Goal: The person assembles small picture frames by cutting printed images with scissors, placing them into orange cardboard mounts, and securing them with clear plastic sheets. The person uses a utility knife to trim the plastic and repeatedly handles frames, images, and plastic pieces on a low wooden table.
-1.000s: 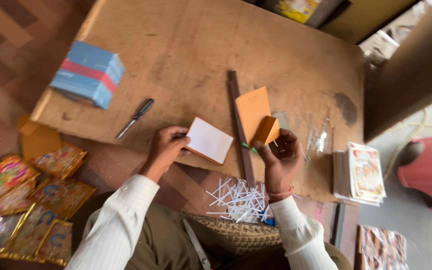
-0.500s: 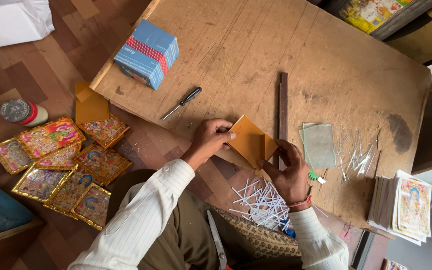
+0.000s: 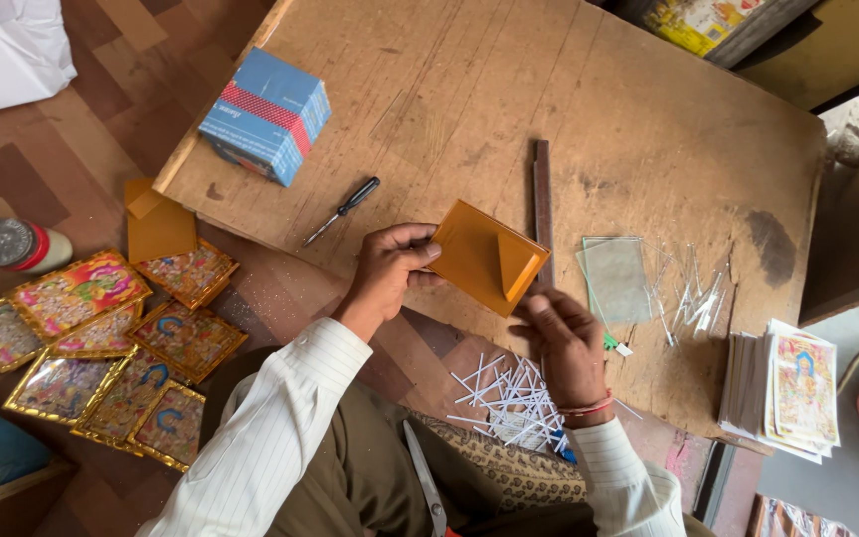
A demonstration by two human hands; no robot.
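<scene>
An orange card backing with a folded stand flap (image 3: 484, 257) is held over the near edge of a worn wooden table (image 3: 509, 99). My left hand (image 3: 390, 268) grips its left edge. My right hand (image 3: 564, 333) touches its lower right corner from below. A dark wooden ruler (image 3: 543, 199) lies just behind the card. A clear glass pane (image 3: 616, 276) rests to the right of the ruler.
A black-handled screwdriver (image 3: 342, 211) and a blue box (image 3: 268, 111) lie on the table's left part. Thin white strips (image 3: 514, 398) lie on my lap, with more near the glass (image 3: 688, 288). A picture stack (image 3: 792, 388) sits right. Gold-framed pictures (image 3: 101, 348) and a tape roll (image 3: 17, 244) lie on the floor.
The white side of the card was up a second ago; it has been turned over and now shows orange with its flap. The camera view has shifted, so the table sits further right.
</scene>
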